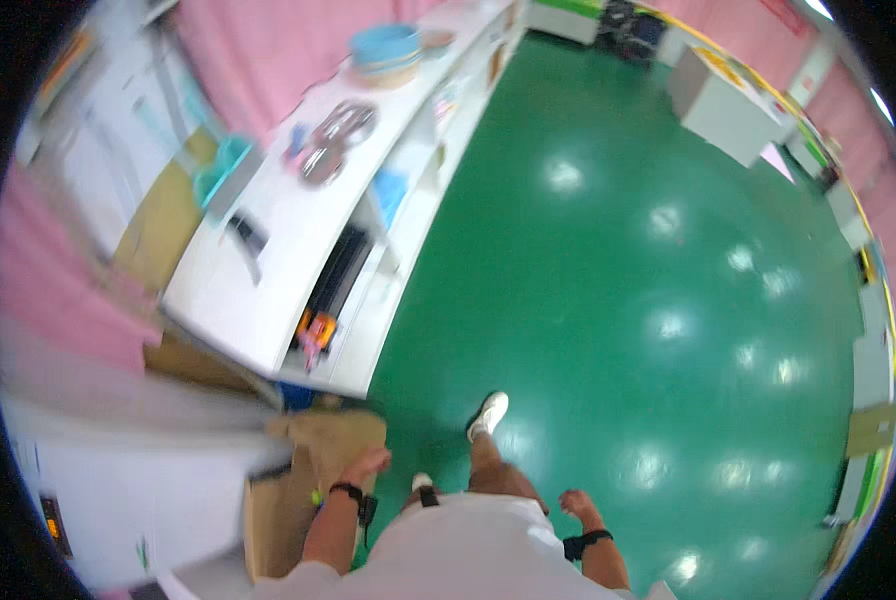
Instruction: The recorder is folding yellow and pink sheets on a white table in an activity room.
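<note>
My left hand (369,464) hangs over a brown cardboard box (343,428), with its fingers loosely bent and nothing seen in them. A dark band with a small black device (367,511) is on that wrist. Out over the green floor on the other side of my body, my right hand (580,506) is held low, its fingers slack, a little apart and without an object. It wears a black wristband (588,543). Neither hand appears to touch anything. One white shoe (488,414) is stretched forward on the floor.
A long white shelf unit (230,318) runs forward on my left. On it are blue round containers (385,48), shiny metal bowls (322,163) and a teal bin (224,168). An orange toy-like object (318,329) sits on a lower shelf. A white counter (733,115) stands far right.
</note>
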Demonstrator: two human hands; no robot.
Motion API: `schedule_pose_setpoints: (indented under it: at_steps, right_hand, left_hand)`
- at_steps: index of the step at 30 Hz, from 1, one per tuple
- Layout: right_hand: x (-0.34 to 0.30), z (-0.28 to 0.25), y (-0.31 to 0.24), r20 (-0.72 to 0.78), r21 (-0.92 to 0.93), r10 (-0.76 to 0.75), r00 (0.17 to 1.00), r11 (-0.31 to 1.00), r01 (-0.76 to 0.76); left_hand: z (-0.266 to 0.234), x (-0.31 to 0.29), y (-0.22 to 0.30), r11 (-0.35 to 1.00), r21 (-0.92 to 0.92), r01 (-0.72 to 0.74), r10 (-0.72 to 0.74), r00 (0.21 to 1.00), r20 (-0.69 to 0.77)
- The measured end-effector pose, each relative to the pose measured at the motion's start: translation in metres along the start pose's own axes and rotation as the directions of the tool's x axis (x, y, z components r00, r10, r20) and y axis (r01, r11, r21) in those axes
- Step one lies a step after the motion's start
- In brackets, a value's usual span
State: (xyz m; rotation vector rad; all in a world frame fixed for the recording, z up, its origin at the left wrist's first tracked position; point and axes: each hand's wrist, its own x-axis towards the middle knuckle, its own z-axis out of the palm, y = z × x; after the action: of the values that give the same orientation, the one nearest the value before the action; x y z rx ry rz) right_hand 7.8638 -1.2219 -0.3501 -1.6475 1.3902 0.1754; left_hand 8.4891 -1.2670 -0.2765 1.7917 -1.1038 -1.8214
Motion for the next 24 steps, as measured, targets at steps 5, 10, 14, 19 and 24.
schedule_pose_setpoints:
  at_steps: [5,10,14,19,24]
  right_hand:
    - [0.049,-0.027,0.008,0.032,0.3,0.136,0.99,0.944,-0.139]
    - [0.13,-0.093,0.056,-0.202,0.441,0.189,0.961,0.894,-0.083]
    - [0.201,-0.206,-0.009,-0.077,0.45,0.318,0.945,0.857,-0.252]
    - [0.299,-0.294,0.017,-0.115,-0.125,0.05,0.992,0.99,-0.064]
    - [0.373,-0.343,0.081,0.0,-0.014,0.178,0.984,0.984,-0.178]
  left_hand:
    - [-0.016,0.104,0.07,0.927,0.354,0.122,-0.157,0.985,0.07]
    - [-0.028,0.216,0.147,0.956,0.26,-0.135,0.069,0.966,0.248]
    - [-0.066,0.304,0.199,0.648,0.7,-0.3,0.099,0.944,0.314]
    - [-0.087,0.438,0.268,0.787,0.617,0.02,-0.193,0.957,0.215]
    - [-0.091,0.52,0.378,0.233,0.841,-0.489,0.014,0.866,0.5]
